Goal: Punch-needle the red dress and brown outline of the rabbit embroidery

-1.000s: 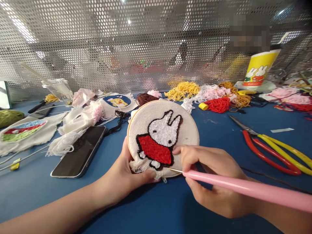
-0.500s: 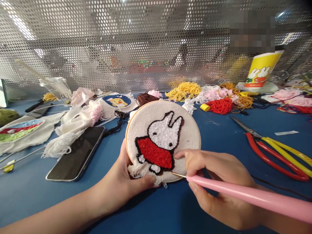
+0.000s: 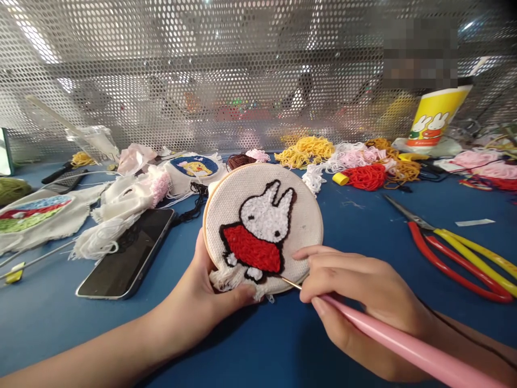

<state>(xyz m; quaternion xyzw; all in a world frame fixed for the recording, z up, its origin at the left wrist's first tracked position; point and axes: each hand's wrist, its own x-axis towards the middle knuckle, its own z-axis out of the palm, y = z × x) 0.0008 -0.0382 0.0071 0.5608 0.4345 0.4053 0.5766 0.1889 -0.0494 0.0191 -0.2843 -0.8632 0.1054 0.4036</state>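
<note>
A round embroidery hoop (image 3: 307,215) stretched with cream cloth stands tilted in my left hand (image 3: 205,293). My left thumb presses its lower front edge, and the other fingers go out of sight behind it. On the cloth is a yarn rabbit (image 3: 264,215) with a white head, red body and dark outline. My right hand (image 3: 359,307) grips a pink punch needle (image 3: 388,337) like a pen. Its metal tip meets the cloth at the rabbit's lower right edge, and my right index finger rests against the cloth. Dark yarn (image 3: 456,328) trails over my right wrist.
Scissors (image 3: 428,231) with red and yellow handles lie at the right. At the left are a phone (image 3: 129,256) and stitched cloth pieces (image 3: 52,213). Red yarn (image 3: 365,177), yellow yarn (image 3: 307,151) and a yellow paper cup (image 3: 438,116) stand before the perforated metal screen (image 3: 242,70).
The hoop has shifted slightly left and up with my left hand. My right hand has moved slightly left, and the punch needle's handle now slants down more steeply.
</note>
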